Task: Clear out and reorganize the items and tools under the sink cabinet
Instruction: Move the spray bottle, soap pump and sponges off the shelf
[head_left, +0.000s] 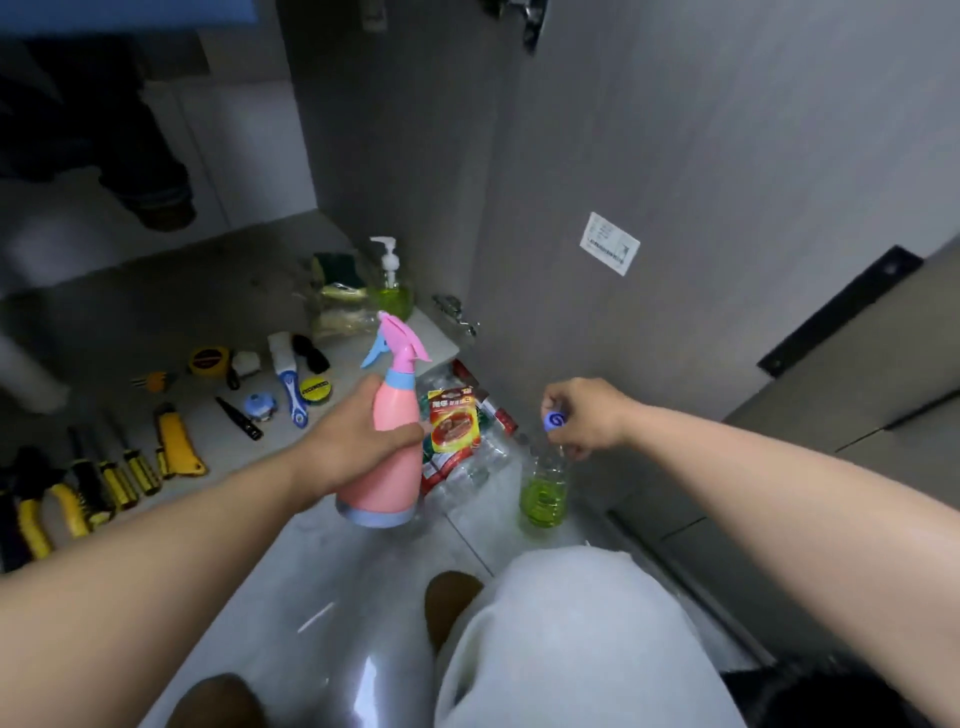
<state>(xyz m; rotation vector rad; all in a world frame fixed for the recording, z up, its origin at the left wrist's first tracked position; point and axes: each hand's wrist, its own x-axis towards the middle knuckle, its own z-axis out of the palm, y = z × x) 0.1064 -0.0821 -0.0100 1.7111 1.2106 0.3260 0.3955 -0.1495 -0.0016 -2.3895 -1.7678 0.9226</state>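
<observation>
- Left hand (358, 441): we log it wrapped round the waist of a pink spray bottle (387, 467), which leans with its head away from us. We cannot tell whether its base clears the floor (322, 597).
- Right hand (584, 415): fingertips pinch the neck of a small bottle (545, 493) just under its blue cap (555, 420). Green liquid fills the lower part, and the fingers hide most of the neck.
- Packet (453, 423): red and yellow, lying on a heap of crushed clear bottles (470, 470) between the two held bottles. Print too small to read.
- Pump bottle (390, 291): green liquid, white pump, upright by the cabinet wall, beside a blurred pack of sponges (337, 296).
- Tools (137, 470): yellow-and-black handles in a row on the floor at left. Our left arm and the frame edge cut off the nearest ones.
- Tape measure (208, 360) and knife (176, 441): near that row.
- Door (675, 182): grey, with a white label (609, 243) we cannot read.
- Knee (561, 623): in white trousers, hiding the floor just before the small bottle.
</observation>
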